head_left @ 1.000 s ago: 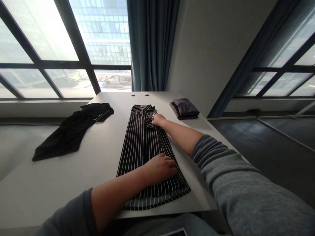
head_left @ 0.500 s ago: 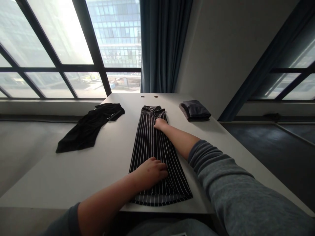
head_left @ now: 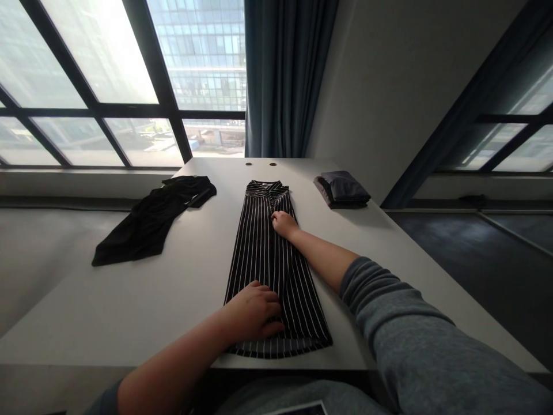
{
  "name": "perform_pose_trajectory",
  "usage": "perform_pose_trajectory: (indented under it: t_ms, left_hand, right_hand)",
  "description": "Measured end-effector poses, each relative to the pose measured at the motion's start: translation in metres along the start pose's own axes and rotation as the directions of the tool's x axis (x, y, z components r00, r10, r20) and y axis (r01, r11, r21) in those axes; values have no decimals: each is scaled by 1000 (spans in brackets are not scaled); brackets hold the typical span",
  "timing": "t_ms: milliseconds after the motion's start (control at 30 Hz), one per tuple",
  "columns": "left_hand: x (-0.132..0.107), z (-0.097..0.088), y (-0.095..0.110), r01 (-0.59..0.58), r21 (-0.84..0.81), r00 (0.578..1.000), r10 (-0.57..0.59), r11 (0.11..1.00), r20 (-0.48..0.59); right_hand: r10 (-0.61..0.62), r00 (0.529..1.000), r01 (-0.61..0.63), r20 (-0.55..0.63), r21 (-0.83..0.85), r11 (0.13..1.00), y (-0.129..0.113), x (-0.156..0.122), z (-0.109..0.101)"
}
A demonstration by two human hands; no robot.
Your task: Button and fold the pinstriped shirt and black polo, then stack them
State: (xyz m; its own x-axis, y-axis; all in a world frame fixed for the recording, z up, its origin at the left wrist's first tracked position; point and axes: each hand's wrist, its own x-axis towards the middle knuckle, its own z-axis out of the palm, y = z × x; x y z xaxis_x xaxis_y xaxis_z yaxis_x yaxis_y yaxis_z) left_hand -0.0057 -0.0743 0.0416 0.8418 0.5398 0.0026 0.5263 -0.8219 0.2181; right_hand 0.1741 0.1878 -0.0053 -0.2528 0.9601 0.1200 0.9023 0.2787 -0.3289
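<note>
A black garment with white stripes (head_left: 259,248), apparently a shirt with a collar, lies folded into a long narrow shape on the white table. Its collar points away from me and its curved hem is near the front edge. My right hand (head_left: 284,223) is closed in a pinch on the cloth in the upper part, below the collar. Lower down, my left hand (head_left: 257,311) rests on the garment near the hem, fingers loosely bent and slightly apart, holding nothing that I can see.
A black garment (head_left: 151,222) lies loosely on the left of the white table (head_left: 173,311). A stack of folded dark and grey clothes (head_left: 343,189) sits at the back right. Behind the table hang blue curtains (head_left: 287,80) beside large windows.
My left hand has moved a little left and toward the hem. My right hand stays near the same part of the cloth, and the garment's right side looks smoother. The view has tilted slightly.
</note>
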Motion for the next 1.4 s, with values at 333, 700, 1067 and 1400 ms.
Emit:
perform_pose_trajectory:
  t_ms: [333,700,1067,1400]
  left_hand:
    - [-4,20,27,98,-30,994,-99,995,-48]
    - [6,32,32,198,16,978,-197,980,-74]
    - [-5,52,34,131,73,978,-117,989,-174]
    - [-6,35,36,230,-79,940,-243,970,-241]
  right_hand:
    - [-379,909,411,-172,233,881,19,-198,-59]
    - [-400,911,412,-102,190,891,24,-342,-46]
    - [-495,867,498,-59,69,864,25,-360,-48]
    - [-440,897,442,-43,127,888,27,-323,-64]
